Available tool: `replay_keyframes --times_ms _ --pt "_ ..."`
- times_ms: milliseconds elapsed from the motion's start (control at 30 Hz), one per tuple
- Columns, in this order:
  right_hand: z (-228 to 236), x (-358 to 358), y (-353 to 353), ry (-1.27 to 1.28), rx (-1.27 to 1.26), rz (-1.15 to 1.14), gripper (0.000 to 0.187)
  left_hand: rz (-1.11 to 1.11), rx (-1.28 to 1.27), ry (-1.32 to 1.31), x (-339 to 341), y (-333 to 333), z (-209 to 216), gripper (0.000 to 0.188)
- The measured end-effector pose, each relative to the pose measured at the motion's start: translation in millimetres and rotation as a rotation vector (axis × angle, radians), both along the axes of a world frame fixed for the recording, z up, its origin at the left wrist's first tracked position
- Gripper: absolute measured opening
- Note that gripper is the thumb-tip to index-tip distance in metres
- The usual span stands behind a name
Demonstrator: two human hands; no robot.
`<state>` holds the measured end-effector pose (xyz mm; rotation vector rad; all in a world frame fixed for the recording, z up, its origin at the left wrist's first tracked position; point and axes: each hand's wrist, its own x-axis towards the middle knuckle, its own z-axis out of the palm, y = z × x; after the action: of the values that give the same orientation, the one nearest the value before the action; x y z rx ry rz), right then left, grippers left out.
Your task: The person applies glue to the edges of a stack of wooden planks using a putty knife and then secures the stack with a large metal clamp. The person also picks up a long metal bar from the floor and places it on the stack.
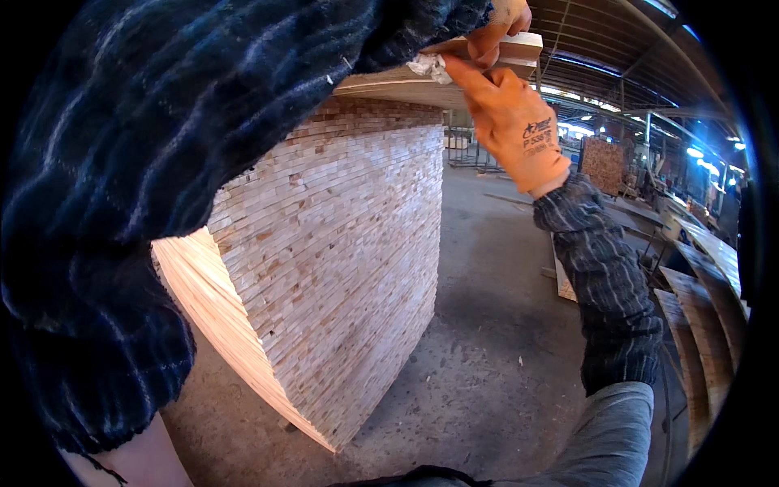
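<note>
In front of me a tall stack of wooden boards [341, 243] shows the ends of many narrow glued strips. My left hand [492, 36], in an orange glove, is at the top edge of the stack, fingers bent down against a pale board end [523, 50]; my sleeve hides part of it. Just below, my right hand [513, 122], also orange-gloved, reaches up with its fingers curled. Its thumb side touches a crumpled white scrap [432, 67] at the board edge. Both hands are close together, and whatever lies between the left fingers is hidden.
Concrete floor [487, 341] lies right of the stack. Long planks [702, 316] lean or lie at the far right. Another wood stack [602, 165] stands further back, near metal racks [458, 142]. My dark striped left sleeve [146, 146] covers much of the left side.
</note>
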<state>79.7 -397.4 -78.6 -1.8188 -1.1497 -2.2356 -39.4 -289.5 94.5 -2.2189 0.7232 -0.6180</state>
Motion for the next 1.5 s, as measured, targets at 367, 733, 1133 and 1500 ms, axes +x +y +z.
replay_keyframes --times_ms 367,733,1133,1500 --pt "-7.7 42.8 103.4 0.226 -0.019 0.119 0.062 -0.051 0.038 0.009 16.1 -9.4 6.0 0.05" --pt "-7.7 5.1 36.1 0.202 0.036 0.272 0.037 -0.04 -0.176 -0.022 -25.9 9.6 -19.1 0.047" --pt "-13.8 -32.2 -62.1 0.425 0.247 0.546 0.028 -0.163 -0.602 0.418 20.0 64.7 -8.4 0.044" --pt "-27.4 -31.2 -139.6 0.462 0.472 0.559 0.031 -0.587 -0.113 -0.618 18.6 60.5 -80.5 0.059"
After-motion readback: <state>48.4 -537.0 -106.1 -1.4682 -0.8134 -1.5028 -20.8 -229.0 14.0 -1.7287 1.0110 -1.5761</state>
